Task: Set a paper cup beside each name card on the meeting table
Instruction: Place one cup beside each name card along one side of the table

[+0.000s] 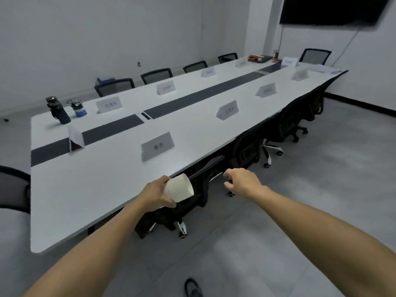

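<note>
While the left hand (157,195) clamps the nested paper cups (179,188), mouths pointing right, the right hand (243,182), fingers loosely curled and empty, hovers just right of them at lower centre.

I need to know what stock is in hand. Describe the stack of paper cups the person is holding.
The stack of paper cups is white, apparently paper, nested so tightly that the rims form a band of close ridges. It lies tilted on its side, open mouth facing right toward the right hand. The left hand wraps its narrow end, fingers beneath and thumb on top. It hangs in the air just off the near edge of the meeting table, touching nothing else. The cup count cannot be told.
</note>
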